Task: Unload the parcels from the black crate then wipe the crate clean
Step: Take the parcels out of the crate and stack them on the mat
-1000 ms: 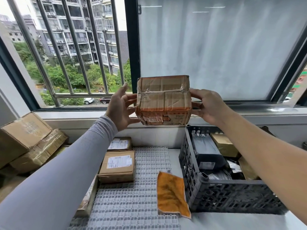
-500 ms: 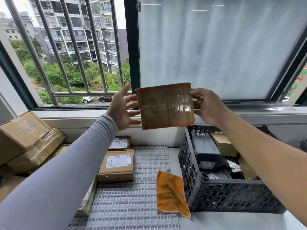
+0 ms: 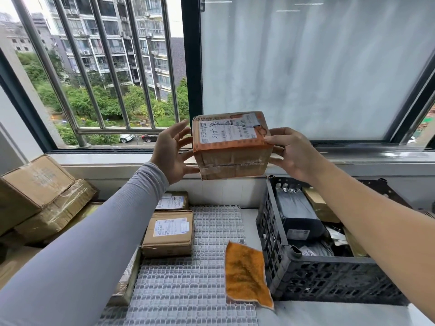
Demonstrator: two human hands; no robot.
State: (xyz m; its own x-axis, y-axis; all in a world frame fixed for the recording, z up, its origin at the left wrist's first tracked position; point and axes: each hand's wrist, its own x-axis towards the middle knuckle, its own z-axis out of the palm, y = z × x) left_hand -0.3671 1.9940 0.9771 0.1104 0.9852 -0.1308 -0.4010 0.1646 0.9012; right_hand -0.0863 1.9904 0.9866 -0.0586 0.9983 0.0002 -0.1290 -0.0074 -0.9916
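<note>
A taped brown cardboard parcel (image 3: 231,147) hangs in the air in front of the window sill, its white shipping label facing up. My right hand (image 3: 292,154) grips its right end, thumb on the top edge and fingers round the side. My left hand (image 3: 173,151) touches its left side with spread, straight fingers. The black plastic crate (image 3: 329,281) stands below at the right. Inside it lie a black bag parcel (image 3: 296,212), a brown parcel (image 3: 317,203) and more packets. An orange cloth (image 3: 246,274) lies on the counter against the crate's left wall.
Two labelled brown parcels (image 3: 169,231) (image 3: 173,200) sit on the white grid mat (image 3: 211,231) left of the crate. A third parcel (image 3: 127,281) lies under my left forearm. Large cardboard boxes (image 3: 35,184) are stacked at the far left. The barred window is just behind.
The parcel has been turned over between my hands: a plain taped face showed before, now the labelled face is on top. It stays at about the same height above the sill.
</note>
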